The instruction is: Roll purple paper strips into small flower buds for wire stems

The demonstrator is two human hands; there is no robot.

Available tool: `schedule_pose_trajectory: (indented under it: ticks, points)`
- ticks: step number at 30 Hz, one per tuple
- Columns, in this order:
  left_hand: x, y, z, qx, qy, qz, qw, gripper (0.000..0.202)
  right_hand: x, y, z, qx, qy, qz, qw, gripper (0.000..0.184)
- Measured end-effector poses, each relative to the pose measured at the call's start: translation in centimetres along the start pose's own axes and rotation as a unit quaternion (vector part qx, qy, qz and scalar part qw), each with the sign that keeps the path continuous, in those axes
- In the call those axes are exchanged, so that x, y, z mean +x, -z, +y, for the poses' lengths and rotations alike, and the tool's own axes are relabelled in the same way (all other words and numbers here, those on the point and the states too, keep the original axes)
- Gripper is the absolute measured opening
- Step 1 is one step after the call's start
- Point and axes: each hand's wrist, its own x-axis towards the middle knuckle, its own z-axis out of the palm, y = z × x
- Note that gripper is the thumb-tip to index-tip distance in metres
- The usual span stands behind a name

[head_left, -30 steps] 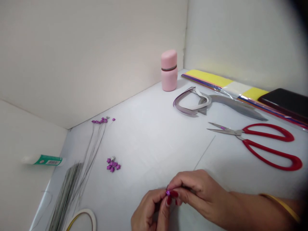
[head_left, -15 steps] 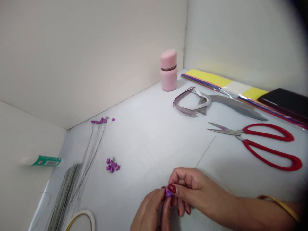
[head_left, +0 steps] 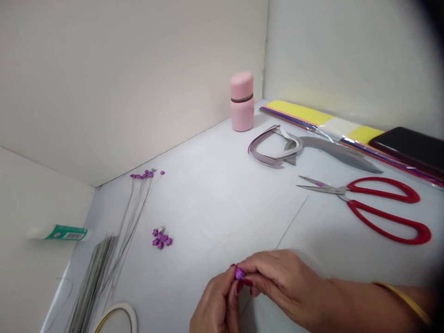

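Observation:
Between my fingertips, low in the head view, is a small purple folded paper star [head_left: 239, 274]. My left hand [head_left: 217, 300] pinches it from the left, and my right hand [head_left: 280, 280] grips it from the right with thumb and index finger. Both hands partly cover the star. Left of them lies a small pile of purple paper stars [head_left: 161, 238] with one pale star among them. Farther back, thin wires carry purple stars [head_left: 142, 175] on their tips. Red-handled scissors [head_left: 342, 190] lie with blades apart, a purple scrap on one blade.
A bundle of grey wires [head_left: 90, 289], a tape roll [head_left: 132, 314] and a green-and-white tube [head_left: 67, 232] are at left. Behind stand a pink bottle [head_left: 242, 108], curled paper strips [head_left: 263, 159], grey strips [head_left: 343, 155], packaged coloured paper [head_left: 298, 111] and a black phone-like object [head_left: 409, 145].
My right hand has turned, and its fingers have shifted lower around the paper star. The star now sits slightly further left. My left hand stays pinched on it.

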Motion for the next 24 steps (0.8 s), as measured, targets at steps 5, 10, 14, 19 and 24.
schedule_pose_trajectory:
  ticks: [5,10,14,19,24]
  points:
    - [0.11,0.13,-0.18,0.002,-0.032,-0.004,0.999,0.022,-0.07,-0.15,0.05,0.014,-0.001,0.000,1.000,0.022]
    - [0.21,0.16,0.00,0.013,-0.034,0.003,0.999,0.020,0.06,-0.22,-0.20,0.011,0.002,0.012,1.000,0.025]
    - [0.42,0.00,0.13,-0.001,-0.031,0.013,0.999,0.021,0.27,-0.10,-0.38,0.018,0.002,0.013,1.000,0.025]
    - [0.63,-0.05,0.06,0.031,-0.018,0.021,0.999,0.023,0.22,-0.08,-0.61,0.041,-0.003,0.009,0.999,0.024]
    - [0.80,-0.03,0.36,0.067,-0.001,0.010,0.998,0.027,0.16,-0.45,-0.82,0.039,-0.006,0.029,0.999,0.024]
